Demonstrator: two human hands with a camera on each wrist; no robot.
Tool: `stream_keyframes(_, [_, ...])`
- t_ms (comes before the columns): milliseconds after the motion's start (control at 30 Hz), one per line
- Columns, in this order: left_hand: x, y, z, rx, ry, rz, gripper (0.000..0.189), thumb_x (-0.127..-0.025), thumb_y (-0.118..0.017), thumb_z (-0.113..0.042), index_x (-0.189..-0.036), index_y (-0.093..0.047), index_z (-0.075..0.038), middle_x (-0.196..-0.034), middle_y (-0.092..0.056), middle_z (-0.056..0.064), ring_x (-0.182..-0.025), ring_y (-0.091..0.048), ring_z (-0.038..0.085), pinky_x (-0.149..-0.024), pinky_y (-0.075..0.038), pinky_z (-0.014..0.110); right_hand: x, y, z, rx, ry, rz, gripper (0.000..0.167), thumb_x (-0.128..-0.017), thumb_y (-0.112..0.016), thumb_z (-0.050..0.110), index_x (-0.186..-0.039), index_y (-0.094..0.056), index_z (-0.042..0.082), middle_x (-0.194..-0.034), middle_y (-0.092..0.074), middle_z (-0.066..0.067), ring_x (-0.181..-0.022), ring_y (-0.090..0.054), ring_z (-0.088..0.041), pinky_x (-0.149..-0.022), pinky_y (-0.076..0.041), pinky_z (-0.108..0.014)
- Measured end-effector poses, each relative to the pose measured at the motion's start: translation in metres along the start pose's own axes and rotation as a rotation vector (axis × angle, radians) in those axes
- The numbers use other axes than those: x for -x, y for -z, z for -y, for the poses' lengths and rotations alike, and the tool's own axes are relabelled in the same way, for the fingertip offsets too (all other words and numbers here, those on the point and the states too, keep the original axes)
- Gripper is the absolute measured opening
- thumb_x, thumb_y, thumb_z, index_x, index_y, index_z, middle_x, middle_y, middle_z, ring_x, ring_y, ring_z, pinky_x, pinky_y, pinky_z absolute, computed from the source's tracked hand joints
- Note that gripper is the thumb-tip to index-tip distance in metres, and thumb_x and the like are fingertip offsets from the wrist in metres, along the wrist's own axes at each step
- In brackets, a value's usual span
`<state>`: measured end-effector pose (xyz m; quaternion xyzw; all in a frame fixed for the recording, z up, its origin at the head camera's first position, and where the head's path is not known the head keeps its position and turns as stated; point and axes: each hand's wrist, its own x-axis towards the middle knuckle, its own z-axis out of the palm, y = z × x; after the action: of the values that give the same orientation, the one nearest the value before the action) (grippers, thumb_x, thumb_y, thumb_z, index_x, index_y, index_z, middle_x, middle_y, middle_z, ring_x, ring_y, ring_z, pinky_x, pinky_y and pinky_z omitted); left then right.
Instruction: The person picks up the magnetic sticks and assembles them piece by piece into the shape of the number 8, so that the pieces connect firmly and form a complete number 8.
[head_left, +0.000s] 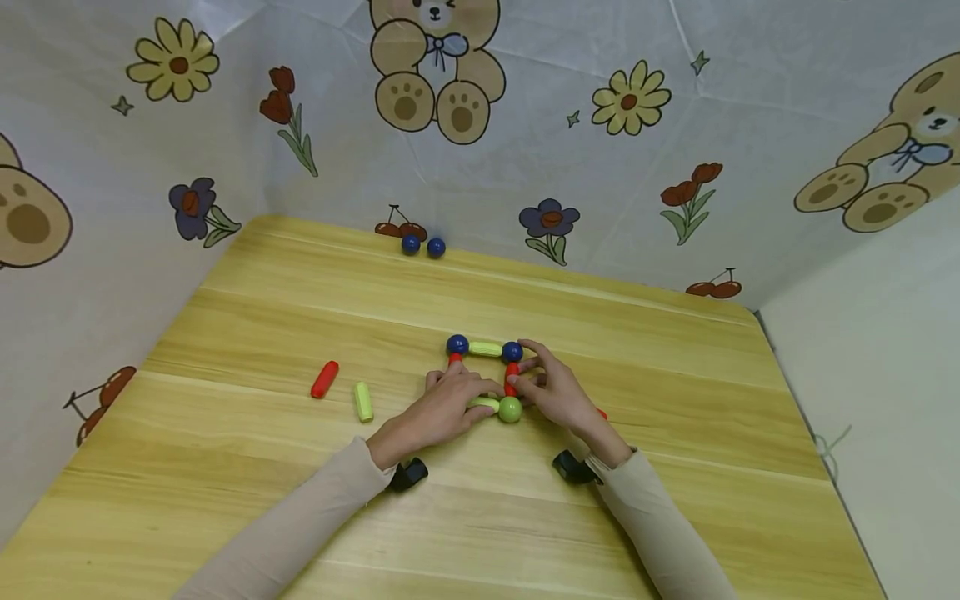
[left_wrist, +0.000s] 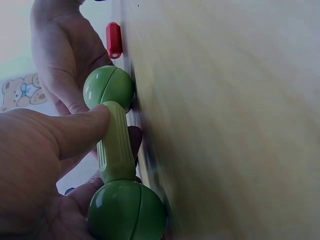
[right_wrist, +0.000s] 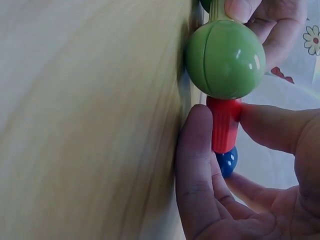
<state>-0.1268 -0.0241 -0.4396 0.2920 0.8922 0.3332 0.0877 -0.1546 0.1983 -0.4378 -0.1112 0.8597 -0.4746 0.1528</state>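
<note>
One half-covered square of balls and rods, mid-frame. Who's holding what?

Left grip pinches the near green rod, thumb on one side, fingers behind. Right grip is narrow on the red rod, thumb against fingers. The green ball at that corner touches both rods, looks like.

Any tips for that corner?

imo hold the green rod steady, keep everything low to the surface and press the red one straight at the ball's centre. Shove too hard and the blue ball at its far end might pop off.

Containers?

Don't see any, lol. A loose red rod and loose green rod lie left of centre; two more blue balls sit upper middle.
</note>
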Motion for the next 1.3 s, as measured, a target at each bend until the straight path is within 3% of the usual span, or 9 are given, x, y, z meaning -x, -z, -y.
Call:
stream_keyframes(267, [0.000,0.000,0.001,0.006,0.006,-0.004,0.030,-0.097,-0.066,-0.025,-0.127,-0.068,-0.020,-0.107,-0.069,-0.001,-0.095,-0.042,0.018,-0.084,-0.027,0.045,0.000,0.000,0.000,-0.021,0.007,0.016,0.060,-0.099,-0.063,0.013,-0.151,-0.034,0.011,-0.123,-0.057,-0.022,-0.084,-0.067,-0.022,-0.070,-0.060,-0.033])
stream_keyframes(433, [0.001,0.005,0.001,-0.007,0.004,-0.024,0.032,-0.096,-0.068,-0.024,-0.128,-0.067,-0.019,-0.115,-0.068,-0.001,-0.103,-0.050,0.019,-0.091,-0.028,0.050,0.002,0.002,0.001,0.099,0.057,-0.018,0.067,-0.097,-0.067,0.019,-0.152,-0.032,0.007,-0.130,-0.051,-0.023,-0.086,-0.067,-0.023,-0.073,-0.057,-0.033])
stream_keyframes(600, [0.007,0.022,-0.002,-0.014,0.009,-0.078,0.036,-0.094,-0.072,-0.022,-0.129,-0.065,-0.017,-0.128,-0.064,0.001,-0.120,-0.054,0.024,-0.098,-0.028,0.056,0.006,0.002,0.005,0.193,0.118,-0.041,0.073,-0.092,-0.074,0.025,-0.152,-0.036,0.009,-0.145,-0.037,-0.024,-0.110,-0.060,-0.035,-0.087,-0.055,-0.043])
stream_keyframes(733, [0.019,0.040,0.000,-0.003,0.036,-0.124,0.035,-0.095,-0.071,-0.021,-0.129,-0.066,-0.015,-0.128,-0.064,0.003,-0.120,-0.055,0.027,-0.096,-0.031,0.055,0.007,0.000,0.007,0.185,0.158,0.028,0.084,-0.086,-0.081,0.027,-0.154,-0.033,0.014,-0.157,-0.022,-0.021,-0.127,-0.050,-0.042,-0.093,-0.054,-0.050])
stream_keyframes(833, [0.032,0.050,0.005,-0.016,0.062,-0.152,0.034,-0.095,-0.071,-0.021,-0.128,-0.067,-0.014,-0.122,-0.066,0.005,-0.113,-0.057,0.027,-0.094,-0.039,0.050,0.007,-0.002,0.006,0.208,0.172,0.081,0.095,-0.080,-0.086,0.028,-0.156,-0.031,0.017,-0.162,-0.013,-0.019,-0.132,-0.046,-0.044,-0.097,-0.051,-0.052])
stream_keyframes(967, [0.054,0.060,0.013,-0.096,0.123,-0.173,0.032,-0.094,-0.071,-0.022,-0.124,-0.068,-0.011,-0.101,-0.065,0.004,-0.092,-0.057,0.021,-0.078,-0.047,0.038,0.007,-0.003,0.003,0.252,0.176,0.113,0.103,-0.075,-0.090,0.027,-0.157,-0.030,0.023,-0.165,-0.005,-0.015,-0.134,-0.045,-0.045,-0.100,-0.047,-0.055])
stream_keyframes(1133, [0.079,0.067,0.024,-0.189,0.243,-0.155,0.034,-0.094,-0.071,-0.024,-0.125,-0.066,-0.011,-0.076,-0.056,-0.004,-0.065,-0.049,0.011,-0.057,-0.040,0.027,0.006,-0.001,-0.001,0.288,0.182,0.130,0.100,-0.074,-0.091,0.028,-0.156,-0.034,0.023,-0.166,-0.004,-0.013,-0.133,-0.043,-0.044,-0.100,-0.046,-0.057])
stream_keyframes(1300, [0.094,0.072,0.030,-0.203,0.315,-0.123,0.035,-0.095,-0.070,-0.025,-0.126,-0.064,-0.011,-0.069,-0.056,-0.006,-0.058,-0.047,0.009,-0.048,-0.038,0.027,0.005,0.000,-0.002,0.303,0.178,0.126,0.095,-0.074,-0.091,0.029,-0.153,-0.039,0.019,-0.166,-0.010,-0.011,-0.141,-0.033,-0.042,-0.101,-0.046,-0.055])
